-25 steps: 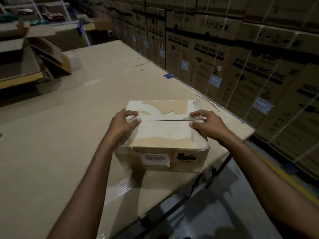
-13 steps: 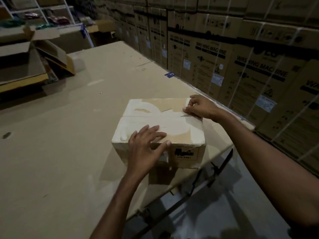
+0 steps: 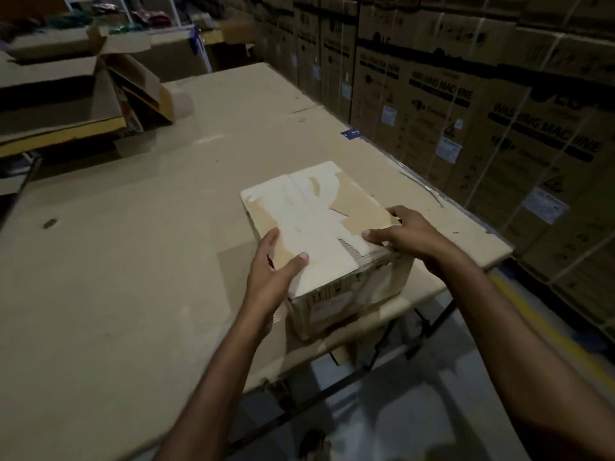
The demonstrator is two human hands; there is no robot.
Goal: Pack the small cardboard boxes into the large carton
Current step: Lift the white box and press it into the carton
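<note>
The left hand is covering the near left corner of the cardboard box, and the right hand is hiding its right edge. The front label is blurring beyond reading. Both forearms are running off the bottom edge, the washing machine cartons off the top and right, the open carton off the left.

The left hand and right hand hold opposite sides of the cardboard box on the table.
</note>
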